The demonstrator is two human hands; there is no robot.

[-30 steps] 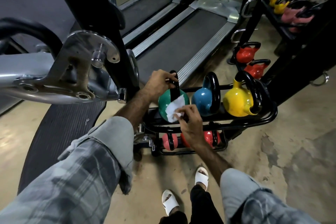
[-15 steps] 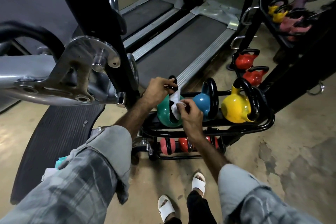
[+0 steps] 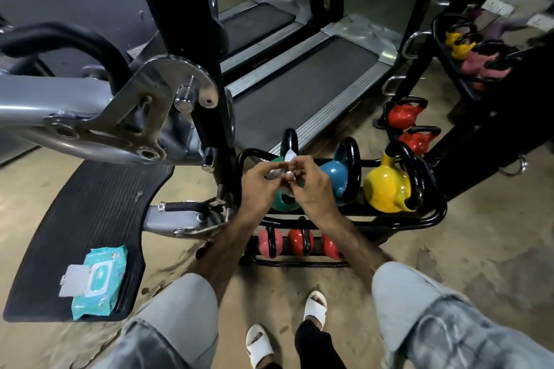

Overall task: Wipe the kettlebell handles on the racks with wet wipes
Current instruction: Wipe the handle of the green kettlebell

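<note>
Both hands have come off the green kettlebell [image 3: 283,204] on the rack [image 3: 431,219]. The left hand [image 3: 259,186] and right hand [image 3: 311,186] now meet above it, together pinching the bunched wet wipe [image 3: 289,159].

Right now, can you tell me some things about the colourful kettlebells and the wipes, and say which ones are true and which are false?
1. Both hands hold the white wipe together. True: the left hand and the right hand pinch it in front of the green kettlebell.
2. The yellow kettlebell sits between the green one and the blue one. False: the blue kettlebell is in the middle.
3. The pack of wipes lies on the black mat. True.
4. The pack's lid is closed. False: its white flap is open.
5. The lower shelf of the rack holds small red and pink kettlebells. True.
</note>
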